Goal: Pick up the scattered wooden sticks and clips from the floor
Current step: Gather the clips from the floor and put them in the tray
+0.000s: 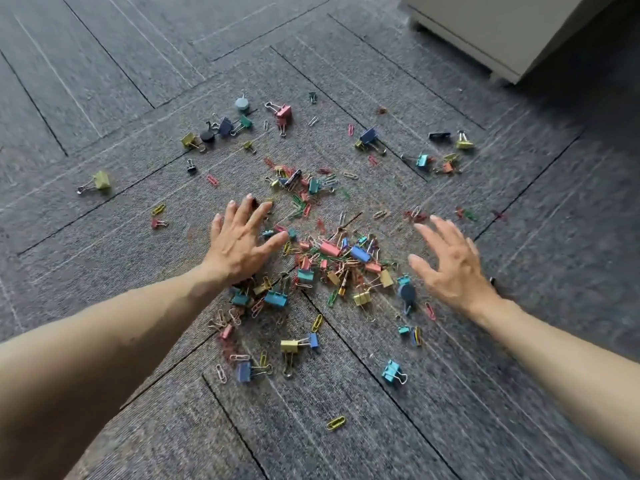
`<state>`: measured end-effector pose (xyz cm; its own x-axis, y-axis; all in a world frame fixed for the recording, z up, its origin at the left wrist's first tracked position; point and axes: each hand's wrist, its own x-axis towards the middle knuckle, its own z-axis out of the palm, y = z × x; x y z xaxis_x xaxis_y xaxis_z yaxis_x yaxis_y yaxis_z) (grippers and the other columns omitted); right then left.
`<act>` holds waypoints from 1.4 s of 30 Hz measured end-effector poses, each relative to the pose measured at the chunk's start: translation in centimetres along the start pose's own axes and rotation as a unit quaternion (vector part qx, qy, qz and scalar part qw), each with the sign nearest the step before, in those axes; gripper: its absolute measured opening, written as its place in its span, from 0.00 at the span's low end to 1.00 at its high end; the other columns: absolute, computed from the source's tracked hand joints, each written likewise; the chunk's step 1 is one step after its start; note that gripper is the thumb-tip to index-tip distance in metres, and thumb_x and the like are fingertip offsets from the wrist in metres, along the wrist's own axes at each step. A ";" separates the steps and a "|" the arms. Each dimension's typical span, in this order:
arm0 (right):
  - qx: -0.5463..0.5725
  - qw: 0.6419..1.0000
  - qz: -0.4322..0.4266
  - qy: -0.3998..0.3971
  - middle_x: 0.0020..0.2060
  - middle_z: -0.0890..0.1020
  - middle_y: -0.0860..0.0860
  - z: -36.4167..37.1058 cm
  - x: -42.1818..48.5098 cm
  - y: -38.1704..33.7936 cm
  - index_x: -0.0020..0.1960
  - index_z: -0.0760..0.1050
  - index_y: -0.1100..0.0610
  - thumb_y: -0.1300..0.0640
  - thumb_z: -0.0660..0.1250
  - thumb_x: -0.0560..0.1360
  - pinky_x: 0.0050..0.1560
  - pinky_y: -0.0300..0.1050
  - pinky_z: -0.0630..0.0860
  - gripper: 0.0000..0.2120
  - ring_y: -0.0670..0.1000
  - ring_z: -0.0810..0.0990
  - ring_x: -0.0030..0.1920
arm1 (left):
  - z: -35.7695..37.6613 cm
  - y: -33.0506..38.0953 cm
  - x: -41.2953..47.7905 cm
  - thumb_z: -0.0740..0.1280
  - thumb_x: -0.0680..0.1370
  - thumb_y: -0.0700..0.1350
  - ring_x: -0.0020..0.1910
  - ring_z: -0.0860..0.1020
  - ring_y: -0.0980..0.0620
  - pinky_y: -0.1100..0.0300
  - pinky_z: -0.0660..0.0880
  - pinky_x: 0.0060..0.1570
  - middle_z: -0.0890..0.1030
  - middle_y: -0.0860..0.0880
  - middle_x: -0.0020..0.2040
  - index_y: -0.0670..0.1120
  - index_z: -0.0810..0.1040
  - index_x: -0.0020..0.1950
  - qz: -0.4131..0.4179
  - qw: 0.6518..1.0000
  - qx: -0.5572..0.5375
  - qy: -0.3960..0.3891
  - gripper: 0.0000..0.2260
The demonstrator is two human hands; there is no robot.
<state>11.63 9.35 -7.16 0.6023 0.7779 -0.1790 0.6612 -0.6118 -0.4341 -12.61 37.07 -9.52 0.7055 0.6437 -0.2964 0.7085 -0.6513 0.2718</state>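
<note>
Coloured binder clips and paper clips lie scattered over grey carpet tiles, thickest in a pile (332,261) at the centre. My left hand (242,242) is flat with spread fingers at the pile's left edge, palm down, holding nothing. My right hand (446,261) hovers to the right of the pile, fingers apart and empty. Stray clips lie farther out: a yellow binder clip (100,180) at far left, a teal one (393,373) near me, a red one (284,114) at the back. I see no wooden sticks.
A beige cabinet (502,26) stands at the top right corner on the carpet (104,81). Round magnet hooks (242,105) lie among the far clips. A lone yellow paper clip (335,423) sits closest to me.
</note>
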 end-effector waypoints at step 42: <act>0.100 0.985 -0.129 0.051 0.77 0.57 0.54 3.4 -1.5 -6.3 0.76 0.57 0.53 0.32 0.60 0.70 0.73 0.65 0.58 0.42 0.53 0.58 0.76 | 2.8 5.2 -7.2 0.59 0.60 0.82 0.78 0.36 0.42 0.36 0.36 0.74 0.30 0.47 0.78 0.64 0.31 0.76 0.166 0.983 0.060 -0.046 0.56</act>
<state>5.05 12.48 -7.13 0.4735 0.8796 0.0447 0.7030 -0.3469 -0.6208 -14.09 27.90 -8.57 0.8894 0.3518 -0.2918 0.4275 -0.8662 0.2587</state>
